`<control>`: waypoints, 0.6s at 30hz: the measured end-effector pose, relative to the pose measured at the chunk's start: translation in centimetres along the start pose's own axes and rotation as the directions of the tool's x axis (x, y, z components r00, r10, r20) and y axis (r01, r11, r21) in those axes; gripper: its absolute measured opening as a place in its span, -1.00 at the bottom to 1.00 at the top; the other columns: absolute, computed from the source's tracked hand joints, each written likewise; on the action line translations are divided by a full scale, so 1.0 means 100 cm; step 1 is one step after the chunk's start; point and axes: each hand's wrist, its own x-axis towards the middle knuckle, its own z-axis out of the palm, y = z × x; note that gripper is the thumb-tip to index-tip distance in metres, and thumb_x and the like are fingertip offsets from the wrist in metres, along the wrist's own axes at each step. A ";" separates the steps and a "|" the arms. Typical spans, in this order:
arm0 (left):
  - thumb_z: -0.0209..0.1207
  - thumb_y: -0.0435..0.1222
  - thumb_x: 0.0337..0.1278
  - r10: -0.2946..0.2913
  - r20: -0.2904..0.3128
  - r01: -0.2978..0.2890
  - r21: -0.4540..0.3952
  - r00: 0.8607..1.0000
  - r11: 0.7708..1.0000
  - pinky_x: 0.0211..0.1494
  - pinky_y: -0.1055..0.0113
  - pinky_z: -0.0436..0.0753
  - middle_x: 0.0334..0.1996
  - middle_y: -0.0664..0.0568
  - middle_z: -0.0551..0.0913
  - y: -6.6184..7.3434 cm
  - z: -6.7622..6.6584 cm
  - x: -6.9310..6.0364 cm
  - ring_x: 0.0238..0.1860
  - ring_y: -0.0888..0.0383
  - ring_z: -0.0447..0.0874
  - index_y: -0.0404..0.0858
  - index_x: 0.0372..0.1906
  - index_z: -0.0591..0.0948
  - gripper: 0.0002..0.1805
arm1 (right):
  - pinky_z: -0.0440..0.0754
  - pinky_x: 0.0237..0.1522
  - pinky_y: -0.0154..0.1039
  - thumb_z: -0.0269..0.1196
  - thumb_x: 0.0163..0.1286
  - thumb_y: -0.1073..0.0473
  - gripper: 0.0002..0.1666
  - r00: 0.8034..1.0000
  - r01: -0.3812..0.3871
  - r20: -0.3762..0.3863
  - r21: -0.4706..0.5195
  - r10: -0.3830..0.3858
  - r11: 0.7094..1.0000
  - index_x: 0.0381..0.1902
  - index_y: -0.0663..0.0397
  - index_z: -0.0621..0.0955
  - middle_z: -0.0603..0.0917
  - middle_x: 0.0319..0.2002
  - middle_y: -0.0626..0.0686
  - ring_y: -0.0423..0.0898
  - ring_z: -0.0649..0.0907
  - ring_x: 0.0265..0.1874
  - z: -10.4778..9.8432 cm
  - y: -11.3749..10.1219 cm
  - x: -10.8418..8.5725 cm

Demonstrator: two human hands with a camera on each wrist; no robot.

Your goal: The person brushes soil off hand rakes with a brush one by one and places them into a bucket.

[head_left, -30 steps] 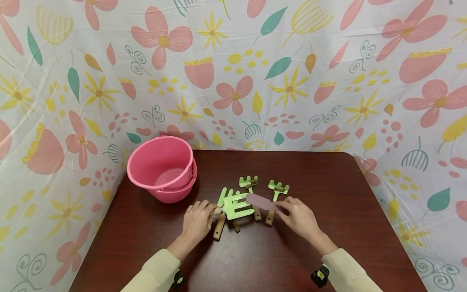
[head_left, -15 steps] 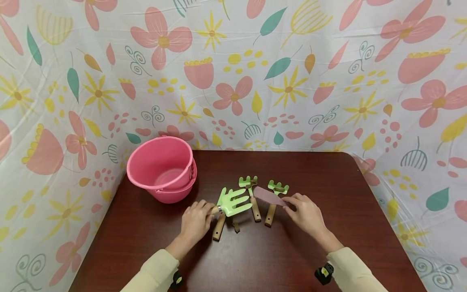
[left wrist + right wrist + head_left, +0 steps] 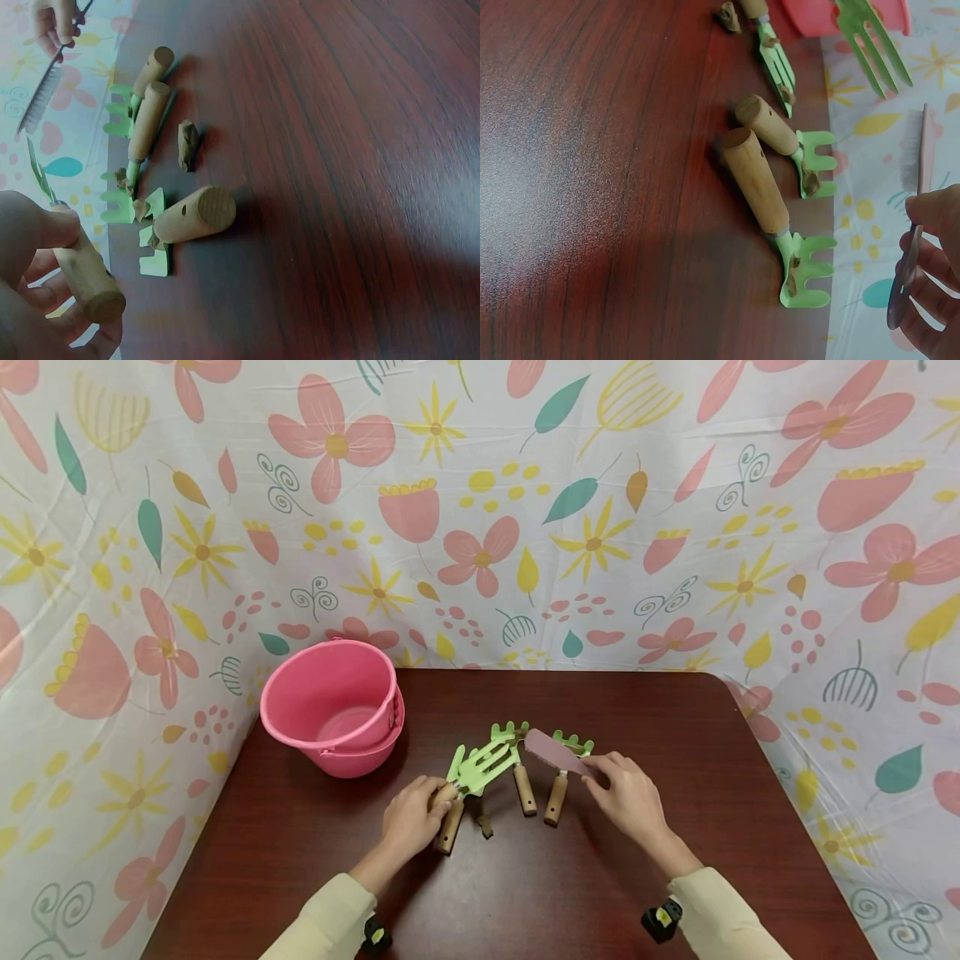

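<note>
My left hand [image 3: 412,818] grips the wooden handle [image 3: 90,281] of a green garden fork [image 3: 486,767], raised above the table with its tines toward the back right. My right hand [image 3: 626,789] pinches a mauve brush [image 3: 551,752] by its handle; its pale bristles [image 3: 911,154] show in the right wrist view. The brush is close to the fork's tines but apart from them. Below lie a second green fork [image 3: 778,67] and two small green rakes, one on the left [image 3: 525,789] and one on the right [image 3: 557,797], with brown bits stuck on them.
A brown clump [image 3: 484,825] lies on the dark wooden table [image 3: 510,902] near the second fork. Pink buckets [image 3: 360,764], one apparently nested in another, stand at the back left. A flowered cloth [image 3: 480,568] hangs behind and beside the table.
The brush has moved right and toward the back, away from the fork's tines. The held fork has turned, its tines now pointing more toward the back. The tools on the table stay put.
</note>
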 end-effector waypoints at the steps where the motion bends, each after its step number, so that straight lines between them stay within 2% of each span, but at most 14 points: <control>1: 0.30 -0.17 -0.04 -0.017 0.014 0.018 -0.033 1.000 0.999 -0.47 0.22 0.47 -0.36 0.18 0.57 0.000 0.001 0.000 -0.40 0.17 0.56 0.00 -0.17 0.62 -0.75 | 0.39 -0.61 -0.28 0.40 0.01 0.20 -0.69 1.000 0.001 -0.005 0.002 -0.001 1.000 -0.21 -0.06 0.67 0.61 -0.36 -0.05 -0.17 0.50 -0.51 0.000 0.000 0.000; 5: 0.30 -0.19 -0.03 -0.059 0.054 0.067 -0.160 0.997 0.985 -0.47 0.33 0.44 -0.41 0.19 0.57 -0.001 0.002 0.002 -0.44 0.24 0.53 -0.03 -0.20 0.63 -0.78 | 0.40 -0.60 -0.26 0.40 0.00 0.21 -0.68 1.000 0.005 -0.024 0.010 -0.005 1.000 -0.21 -0.06 0.67 0.61 -0.36 -0.05 -0.16 0.51 -0.50 0.000 0.000 0.002; 9: 0.28 -0.23 0.00 -0.083 0.098 0.109 -0.288 0.992 0.951 -0.42 0.36 0.47 -0.42 0.12 0.61 -0.001 0.003 0.005 -0.41 0.21 0.55 -0.12 -0.22 0.64 -0.81 | 0.40 -0.59 -0.25 0.40 0.01 0.20 -0.68 0.999 0.001 -0.035 0.015 0.000 1.000 -0.20 -0.05 0.67 0.61 -0.36 -0.05 -0.16 0.51 -0.49 -0.001 0.000 0.003; 12: 0.26 -0.26 0.03 -0.121 0.149 0.170 -0.385 0.981 0.907 -0.37 0.32 0.53 -0.39 0.03 0.64 0.001 0.003 0.007 -0.34 0.14 0.58 -0.19 -0.21 0.64 -0.81 | 0.39 -0.59 -0.26 0.40 0.01 0.19 -0.68 0.999 -0.003 -0.038 0.019 0.003 1.000 -0.19 -0.05 0.67 0.61 -0.36 -0.05 -0.16 0.50 -0.49 -0.001 -0.001 0.004; 16: 0.25 -0.26 0.03 -0.184 0.221 0.272 -0.482 0.958 0.833 -0.29 0.32 0.56 -0.32 -0.01 0.65 0.001 0.008 0.011 -0.25 0.11 0.57 -0.25 -0.17 0.64 -0.77 | 0.39 -0.59 -0.26 0.40 0.01 0.19 -0.68 0.999 -0.004 -0.042 0.024 0.005 1.000 -0.20 -0.06 0.67 0.61 -0.37 -0.06 -0.17 0.49 -0.50 -0.001 -0.003 0.005; 18: 0.25 -0.26 0.03 -0.198 0.250 0.304 -0.520 0.948 0.799 -0.27 0.32 0.55 -0.30 -0.03 0.64 0.002 0.009 0.012 -0.23 0.12 0.56 -0.28 -0.15 0.63 -0.74 | 0.39 -0.58 -0.26 0.41 0.01 0.19 -0.68 0.999 -0.007 -0.044 0.023 0.008 1.000 -0.20 -0.06 0.67 0.61 -0.37 -0.06 -0.18 0.49 -0.50 -0.001 -0.004 0.006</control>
